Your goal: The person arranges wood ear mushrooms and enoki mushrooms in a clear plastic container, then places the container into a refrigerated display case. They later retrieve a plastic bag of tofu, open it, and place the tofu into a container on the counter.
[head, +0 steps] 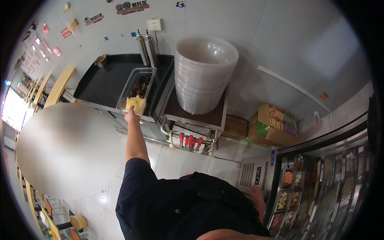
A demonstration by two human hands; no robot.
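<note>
My left hand (132, 116) reaches forward and grips the near end of a clear plastic container (122, 94) at the front edge of a black-topped counter (102, 78). Pale yellow food pieces (136, 103) lie at the container's near end, right by my fingers. Farther along it sits dark, leafy food (141, 86), perhaps wood ear mushroom. Low at my right side, my right hand (255, 193) hangs near a vented metal panel (255, 172) of a refrigerated display. Its fingers look curled, and their inner side is hidden.
Right of the counter, a tall stack of clear plastic bowls (205, 78) stands on a cart (214, 115) with red-handled tools (190, 141) on its rail. Two metal bottles (147, 49) and a small pot (101, 61) stand on the counter. An opened carton (273, 126) sits by the wall.
</note>
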